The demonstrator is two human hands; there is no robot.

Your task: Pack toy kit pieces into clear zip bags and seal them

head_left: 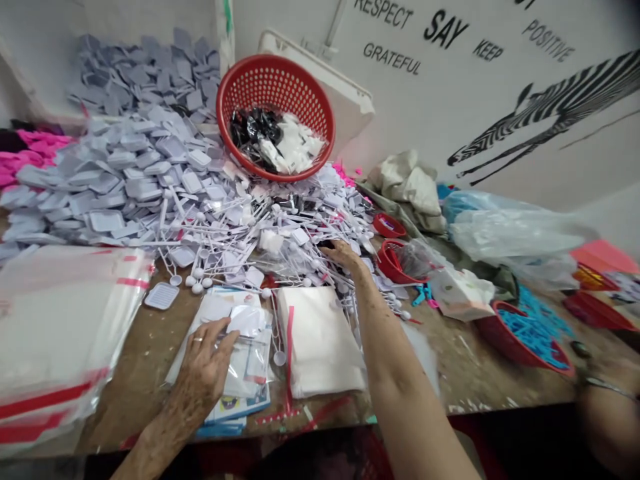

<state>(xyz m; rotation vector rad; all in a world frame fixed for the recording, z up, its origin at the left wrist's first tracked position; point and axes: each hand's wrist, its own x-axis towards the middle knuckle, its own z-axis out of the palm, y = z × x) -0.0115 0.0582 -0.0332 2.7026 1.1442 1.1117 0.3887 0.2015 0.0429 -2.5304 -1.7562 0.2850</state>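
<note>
Touching the clear packet: the left hand (205, 357) lies on the clear packet (255, 360), its fingers bent a bit and loosely apart, not closed around it.
Ring: a ring (198, 340) is on one left finger.
White piece: the shiny white piece (247, 321) is on the packet, right by the left fingertips.
Printed sheets: the blue and white printed sheets (235, 407) stick out under the packet, nearer the body than the left fingers.
Right hand: the right hand (344, 253) reaches into the pile of white long-handled scoops (230, 230). Its tips look hidden by a dark bit, so I cannot tell how far open they are or if they hold something.
White bag stack: the white bag stack (323, 340) with a red strip is between the two hands, nearer the body than the right fingers.
Small square tray: the small square tray (161, 296) is to the left of the left fingers.
Red basket: the red basket (275, 63), with black and white packets in it, is past the right fingers, to their left.
</note>
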